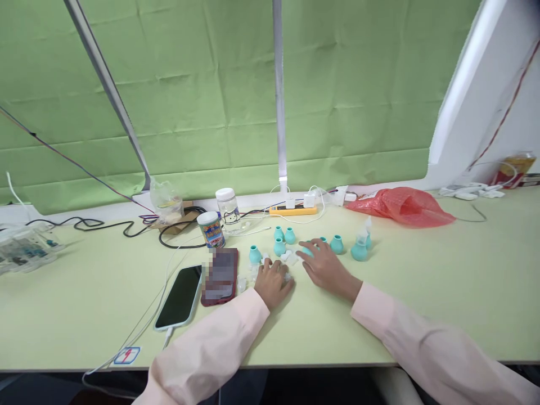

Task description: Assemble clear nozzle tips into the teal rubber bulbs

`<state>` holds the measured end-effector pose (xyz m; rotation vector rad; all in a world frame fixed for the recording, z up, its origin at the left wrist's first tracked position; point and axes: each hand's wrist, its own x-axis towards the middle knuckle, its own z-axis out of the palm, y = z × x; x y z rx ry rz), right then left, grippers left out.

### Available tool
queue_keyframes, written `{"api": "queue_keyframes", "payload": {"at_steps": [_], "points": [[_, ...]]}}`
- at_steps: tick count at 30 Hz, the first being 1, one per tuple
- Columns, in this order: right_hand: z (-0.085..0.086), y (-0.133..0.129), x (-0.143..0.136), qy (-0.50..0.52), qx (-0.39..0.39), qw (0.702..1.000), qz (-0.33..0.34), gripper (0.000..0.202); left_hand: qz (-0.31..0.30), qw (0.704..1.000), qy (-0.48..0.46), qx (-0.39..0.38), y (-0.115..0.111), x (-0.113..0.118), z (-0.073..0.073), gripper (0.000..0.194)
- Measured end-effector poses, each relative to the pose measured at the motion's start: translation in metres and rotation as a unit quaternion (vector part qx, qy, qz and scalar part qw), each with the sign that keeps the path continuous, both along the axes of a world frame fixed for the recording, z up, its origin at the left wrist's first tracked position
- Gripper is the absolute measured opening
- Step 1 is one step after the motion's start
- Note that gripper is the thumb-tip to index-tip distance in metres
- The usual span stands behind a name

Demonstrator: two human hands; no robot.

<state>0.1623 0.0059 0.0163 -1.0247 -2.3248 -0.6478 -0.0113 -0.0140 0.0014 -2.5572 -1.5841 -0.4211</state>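
Note:
My left hand (273, 283) rests over a scatter of small translucent white pieces (242, 284), fingers bent down among them; whether it grips one is hidden. To its right, my right hand (325, 267) reaches over a teal bulb-shaped piece (307, 249), its fingers spread and touching or just above it. More teal bulbs stand around: one on the left (255, 255), a small group in the middle (279, 246), and another (336, 244) beyond my right hand. Farther right, a teal bulb (359, 249) carries a translucent tip. White pieces (290, 257) lie between my hands.
Left of my hands lie a red-cased phone (220, 277) and a charging phone (179, 297). Behind them stand a labelled can (211, 230) and a clear jar (228, 209). A yellow power strip (293, 211) and red plastic bag (400, 207) line the back. Cables trail leftward.

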Motion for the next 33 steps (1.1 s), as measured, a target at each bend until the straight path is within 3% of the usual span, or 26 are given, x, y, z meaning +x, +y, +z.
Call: {"api": "queue_keyframes", "payload": {"at_steps": [4,8,13,23,33], "points": [[-0.017,-0.002,-0.017,-0.106,0.008,0.994,-0.003,0.052,0.001,1.0,-0.004,0.0,0.0,0.0,0.0,0.035],[-0.025,0.007,-0.022,-0.121,-0.007,0.993,-0.006,0.047,-0.001,1.0,-0.025,0.018,0.001,0.0,0.0,0.035],[-0.022,0.013,-0.026,-0.119,-0.024,0.993,-0.011,0.031,-0.024,0.997,-0.051,0.052,0.006,0.001,0.003,0.029],[-0.02,0.008,-0.026,-0.116,-0.012,0.991,-0.067,0.026,-0.056,0.984,-0.146,0.082,0.019,-0.003,-0.006,0.02],[-0.024,0.011,-0.028,-0.114,-0.056,0.992,-0.014,0.02,-0.075,0.966,-0.21,0.134,0.019,-0.003,-0.006,0.018]]}}
